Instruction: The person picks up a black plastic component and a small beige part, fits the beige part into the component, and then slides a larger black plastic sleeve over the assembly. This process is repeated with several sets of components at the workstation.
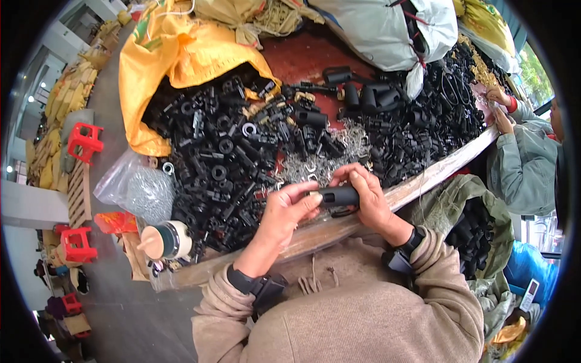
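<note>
A black cylindrical plastic part (340, 196) with a slot in its side is held level between my two hands, above the table's near edge. My right hand (372, 202) wraps its fingers round the right end of this part. At its left end, the thumb and fingers of my left hand (283, 213) are pinched together. A small tan bit shows at those fingertips, too small to name. Just beyond my hands lies a pile of small silvery metal hooks (330, 158). A heap of mixed black plastic pieces (218, 151) spreads to the left.
An orange sack (163, 57) spills onto the heap. A clear bag of small metal pieces (148, 192) and a lidded jar (169, 240) stand at left. White sacks (375, 30) lie at the back. Another person's hands (499, 106) work at far right. A green sack (439, 199) holds black parts.
</note>
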The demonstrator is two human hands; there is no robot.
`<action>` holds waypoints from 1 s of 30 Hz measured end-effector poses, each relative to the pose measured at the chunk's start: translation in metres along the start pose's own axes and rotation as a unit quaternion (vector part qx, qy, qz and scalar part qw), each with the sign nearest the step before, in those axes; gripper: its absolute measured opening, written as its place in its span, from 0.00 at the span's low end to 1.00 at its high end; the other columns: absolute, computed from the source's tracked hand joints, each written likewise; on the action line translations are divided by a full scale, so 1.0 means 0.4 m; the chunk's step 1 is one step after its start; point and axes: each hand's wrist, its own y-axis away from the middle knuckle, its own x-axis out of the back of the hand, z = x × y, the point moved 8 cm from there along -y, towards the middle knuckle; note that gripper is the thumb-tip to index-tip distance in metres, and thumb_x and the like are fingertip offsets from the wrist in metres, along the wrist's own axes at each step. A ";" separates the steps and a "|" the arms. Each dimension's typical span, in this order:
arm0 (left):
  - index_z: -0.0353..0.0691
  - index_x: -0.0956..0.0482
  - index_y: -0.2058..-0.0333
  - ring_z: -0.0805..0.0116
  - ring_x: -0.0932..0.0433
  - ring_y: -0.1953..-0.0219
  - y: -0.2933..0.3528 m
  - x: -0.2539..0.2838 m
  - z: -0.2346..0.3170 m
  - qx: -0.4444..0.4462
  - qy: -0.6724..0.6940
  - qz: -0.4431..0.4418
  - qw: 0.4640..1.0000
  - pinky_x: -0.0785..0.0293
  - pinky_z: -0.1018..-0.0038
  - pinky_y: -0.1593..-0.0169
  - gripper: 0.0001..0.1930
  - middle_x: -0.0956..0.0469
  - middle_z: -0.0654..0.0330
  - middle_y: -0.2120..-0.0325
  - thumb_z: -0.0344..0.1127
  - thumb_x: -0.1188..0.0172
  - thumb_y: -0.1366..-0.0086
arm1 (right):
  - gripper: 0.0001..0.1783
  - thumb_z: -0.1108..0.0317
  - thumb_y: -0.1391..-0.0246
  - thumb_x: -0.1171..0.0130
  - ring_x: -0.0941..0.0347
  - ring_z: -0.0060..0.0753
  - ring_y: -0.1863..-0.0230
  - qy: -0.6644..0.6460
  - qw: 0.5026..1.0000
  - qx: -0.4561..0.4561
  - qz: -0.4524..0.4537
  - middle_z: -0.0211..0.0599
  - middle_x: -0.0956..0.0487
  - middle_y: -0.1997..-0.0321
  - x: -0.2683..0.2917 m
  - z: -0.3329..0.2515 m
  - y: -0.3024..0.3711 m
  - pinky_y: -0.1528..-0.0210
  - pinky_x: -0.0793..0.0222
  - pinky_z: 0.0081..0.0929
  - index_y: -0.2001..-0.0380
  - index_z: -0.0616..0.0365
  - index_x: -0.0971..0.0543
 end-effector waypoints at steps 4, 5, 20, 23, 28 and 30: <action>0.31 0.34 0.58 0.79 0.28 0.77 -0.001 0.010 0.006 -0.004 0.026 0.015 1.000 0.30 0.87 0.73 0.19 0.27 0.61 0.73 0.29 0.43 0.49 | 0.19 0.58 0.47 0.62 0.36 0.22 0.67 0.124 0.991 0.025 -0.039 0.35 0.30 0.70 0.009 -0.018 -0.009 0.63 0.41 0.18 0.65 0.64 0.31; 0.31 0.35 0.57 0.80 0.28 0.77 -0.001 0.007 0.004 -0.001 0.037 0.008 0.999 0.31 0.87 0.73 0.21 0.27 0.61 0.73 0.29 0.42 0.50 | 0.21 0.55 0.48 0.60 0.36 0.23 0.66 0.152 0.987 0.022 -0.055 0.36 0.30 0.68 0.009 -0.020 -0.011 0.62 0.41 0.19 0.63 0.64 0.31; 0.36 0.35 0.57 0.81 0.29 0.74 -0.004 -0.035 -0.031 0.047 0.065 -0.042 0.996 0.31 0.87 0.72 0.22 0.28 0.65 0.71 0.30 0.40 0.51 | 0.46 0.43 0.66 0.45 0.44 0.45 0.47 0.092 0.882 0.138 -0.442 0.51 0.38 0.50 -0.106 -0.076 0.008 0.46 0.52 0.37 0.49 0.67 0.42; 0.36 0.34 0.57 0.82 0.29 0.72 -0.003 -0.040 -0.038 0.058 0.060 -0.047 0.995 0.31 0.86 0.71 0.22 0.28 0.66 0.70 0.31 0.40 0.52 | 0.46 0.43 0.67 0.44 0.42 0.44 0.49 0.098 0.885 0.144 -0.432 0.50 0.36 0.52 -0.106 -0.072 0.015 0.47 0.51 0.37 0.50 0.68 0.42; 0.36 0.35 0.56 0.78 0.30 0.66 0.001 -0.066 -0.049 0.055 0.098 -0.065 0.992 0.31 0.82 0.63 0.23 0.30 0.64 0.66 0.27 0.40 0.53 | 0.47 0.41 0.67 0.45 0.39 0.43 0.53 0.087 0.926 0.123 -0.347 0.48 0.34 0.55 -0.081 -0.059 0.006 0.49 0.48 0.36 0.51 0.68 0.41; 0.36 0.37 0.56 0.76 0.31 0.62 0.001 -0.086 -0.043 0.025 0.106 -0.086 0.990 0.32 0.80 0.58 0.25 0.31 0.63 0.64 0.24 0.40 0.54 | 0.47 0.41 0.68 0.46 0.38 0.42 0.54 0.090 0.936 0.123 -0.318 0.48 0.33 0.56 -0.071 -0.052 0.004 0.49 0.47 0.36 0.51 0.68 0.40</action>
